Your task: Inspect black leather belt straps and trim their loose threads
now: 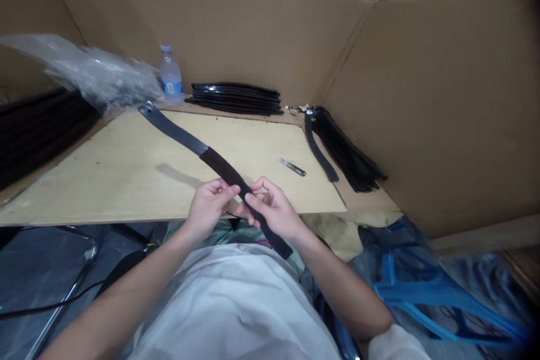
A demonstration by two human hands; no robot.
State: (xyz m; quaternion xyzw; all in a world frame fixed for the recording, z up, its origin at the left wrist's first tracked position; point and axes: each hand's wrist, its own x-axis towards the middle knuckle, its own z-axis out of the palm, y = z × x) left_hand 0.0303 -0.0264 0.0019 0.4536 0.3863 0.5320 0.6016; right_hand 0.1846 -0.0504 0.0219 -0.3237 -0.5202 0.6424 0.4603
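Observation:
A long black strap point(185, 140) runs slantwise from the back left of the wooden board point(126, 180) down to my lap, its far end lifted off the board. My left hand point(208, 205) pinches the strap from the left near the board's front edge. My right hand point(270, 208) is closed round the same strap just to the right, fingers curled over it. The strap's near end sticks out below my right hand.
A small folding knife point(293, 167) lies on the board right of my hands. Black strap piles sit at the back point(236, 98) and right point(350, 152). A water bottle point(171, 76) and clear plastic bag point(93, 73) are back left. Cardboard walls surround the board.

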